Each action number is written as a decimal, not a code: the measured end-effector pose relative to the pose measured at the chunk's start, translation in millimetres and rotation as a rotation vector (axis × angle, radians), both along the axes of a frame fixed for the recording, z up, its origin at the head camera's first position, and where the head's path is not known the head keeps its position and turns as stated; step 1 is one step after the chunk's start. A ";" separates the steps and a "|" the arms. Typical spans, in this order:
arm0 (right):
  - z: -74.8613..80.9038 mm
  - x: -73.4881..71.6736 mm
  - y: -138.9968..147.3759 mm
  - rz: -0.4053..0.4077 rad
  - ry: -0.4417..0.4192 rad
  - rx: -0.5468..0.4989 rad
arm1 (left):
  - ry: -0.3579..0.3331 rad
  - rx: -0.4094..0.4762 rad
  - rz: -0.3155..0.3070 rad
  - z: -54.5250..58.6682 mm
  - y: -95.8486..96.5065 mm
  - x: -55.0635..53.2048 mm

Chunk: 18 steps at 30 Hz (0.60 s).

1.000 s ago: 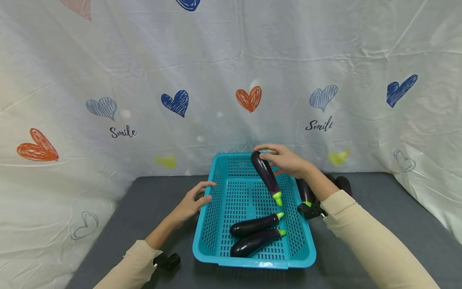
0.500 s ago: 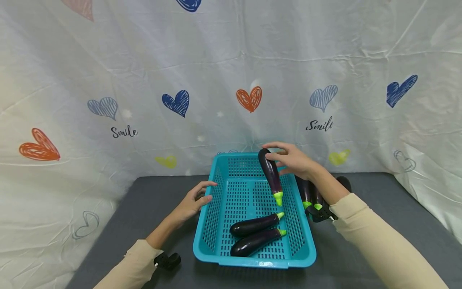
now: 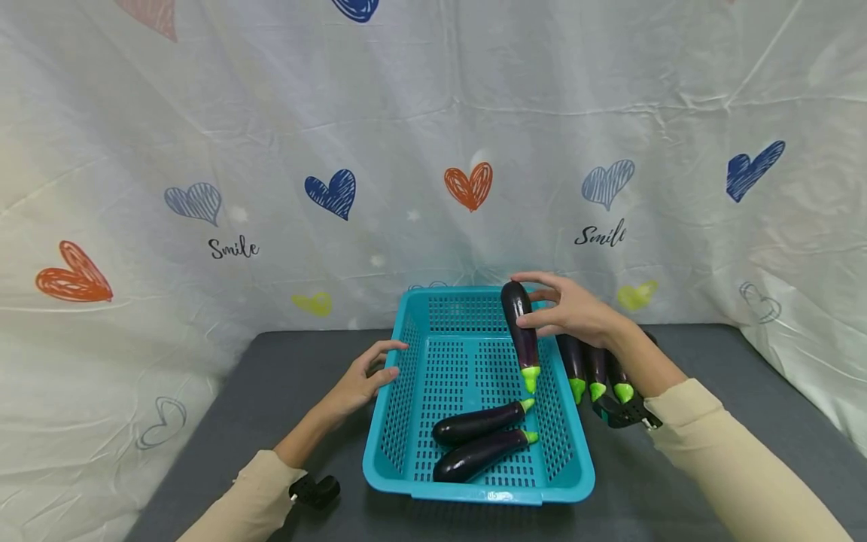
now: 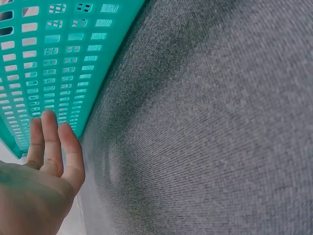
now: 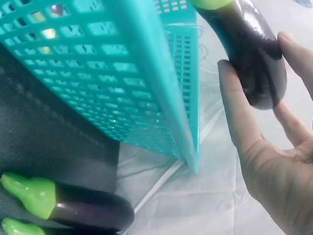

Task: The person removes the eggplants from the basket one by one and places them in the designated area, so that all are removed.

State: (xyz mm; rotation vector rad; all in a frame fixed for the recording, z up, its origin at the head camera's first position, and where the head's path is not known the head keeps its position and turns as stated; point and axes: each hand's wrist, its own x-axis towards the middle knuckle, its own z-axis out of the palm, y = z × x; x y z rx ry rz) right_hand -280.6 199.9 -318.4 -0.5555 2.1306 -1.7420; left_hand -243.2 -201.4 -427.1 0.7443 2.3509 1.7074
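My right hand (image 3: 572,309) grips an eggplant (image 3: 520,331) near its thick end, over the right side of a turquoise basket (image 3: 375,452). The eggplant hangs with its green stem pointing down. In the right wrist view, thumb and fingers hold the dark eggplant (image 5: 254,54) beside the basket's wall (image 5: 98,54). Two more eggplants (image 3: 477,423) lie side by side in the front of the basket. At the basket's left rim, my left hand (image 3: 362,376) rests with fingers loosely bent. The left wrist view shows that hand (image 4: 49,181) next to the perforated wall (image 4: 54,63).
Several eggplants (image 3: 596,369) lie on the dark grey table (image 3: 305,361) right of the basket, partly hidden by my right arm. Two of them show as an eggplant (image 5: 93,205) and a green stem (image 5: 22,227) in the right wrist view. A heart-print sheet (image 3: 406,248) hangs behind.
My right hand has moved to the right with the eggplant, toward the basket's right rim, and the eggplant hangs more upright. More of the eggplants on the table show. My left hand stays put.
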 end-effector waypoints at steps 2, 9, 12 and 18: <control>-1.8 1.4 3.2 -0.013 0.008 -0.011 | 0.010 -0.004 -0.003 0.0 0.0 -0.2; -7.1 7.3 13.1 -0.056 0.037 -0.066 | 0.036 -0.025 -0.006 0.8 0.0 -0.7; -7.9 9.6 17.5 -0.076 0.050 -0.082 | 0.032 -0.021 -0.002 1.1 0.6 -0.7; -8.7 14.7 24.0 -0.106 0.076 -0.089 | 0.041 -0.006 -0.010 1.0 1.3 0.8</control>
